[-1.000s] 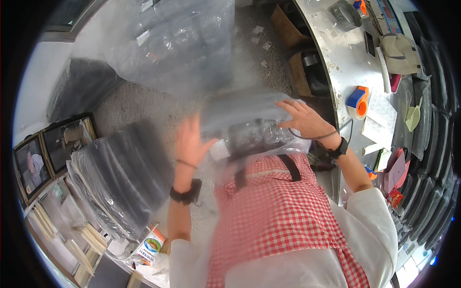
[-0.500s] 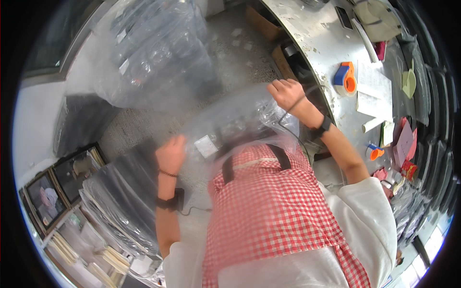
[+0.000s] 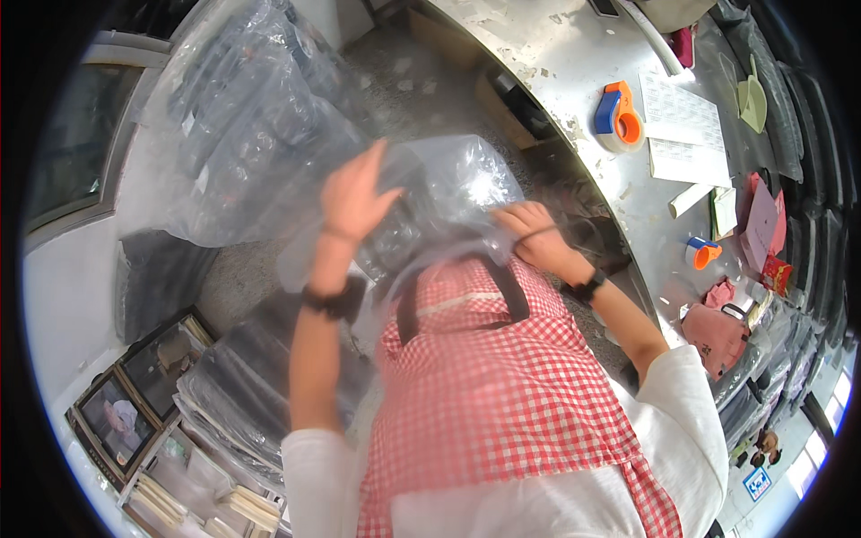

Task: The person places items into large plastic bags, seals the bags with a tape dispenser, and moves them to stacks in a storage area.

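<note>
The left hand (image 3: 352,195) is pressing against the upper side of a clear plastic bag (image 3: 448,202) held at chest height above the checked apron (image 3: 502,386), fingers spread and mostly open, while the right hand (image 3: 529,235) is pinching the bag's lower rim with fingers curled shut on the film. In my judgement the thin film is risking a tear or slip at that pinch, since the dark contents are hanging on one edge. A drop would be landing on the gritty floor (image 3: 413,81), beside the metal table (image 3: 574,81).
</note>
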{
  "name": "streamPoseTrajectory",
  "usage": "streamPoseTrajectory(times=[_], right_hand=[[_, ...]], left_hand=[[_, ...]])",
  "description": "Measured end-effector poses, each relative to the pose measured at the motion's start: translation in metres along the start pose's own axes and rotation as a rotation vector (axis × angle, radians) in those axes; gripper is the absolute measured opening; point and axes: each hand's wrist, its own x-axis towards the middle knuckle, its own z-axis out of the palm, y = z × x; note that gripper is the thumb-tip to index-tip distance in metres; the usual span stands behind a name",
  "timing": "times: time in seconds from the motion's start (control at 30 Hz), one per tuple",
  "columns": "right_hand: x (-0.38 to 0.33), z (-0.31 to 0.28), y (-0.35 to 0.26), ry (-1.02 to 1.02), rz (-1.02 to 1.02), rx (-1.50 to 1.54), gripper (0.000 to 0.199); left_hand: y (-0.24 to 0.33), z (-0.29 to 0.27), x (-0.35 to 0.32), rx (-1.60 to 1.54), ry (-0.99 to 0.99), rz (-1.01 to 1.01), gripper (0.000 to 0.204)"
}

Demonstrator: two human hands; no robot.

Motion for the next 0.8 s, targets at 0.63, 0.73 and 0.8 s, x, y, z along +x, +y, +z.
streamPoseTrajectory(times=[0.63,0.73,0.8], right_hand=[[0.072,0.027,0.009,-0.039,-0.129,0.209,0.018],[0.101,0.017,-0.006,0.103,-0.307,0.036,0.02],[0.105,0.044,0.018,0.039,-0.497,0.124,0.022]], left_hand=[[0.045,0.054,-0.005,0.018,0.023,0.061,0.013],[0.052,0.066,-0.025,0.061,-0.07,0.132,0.007],[0.051,0.064,-0.033,0.089,-0.221,0.197,0.006]])
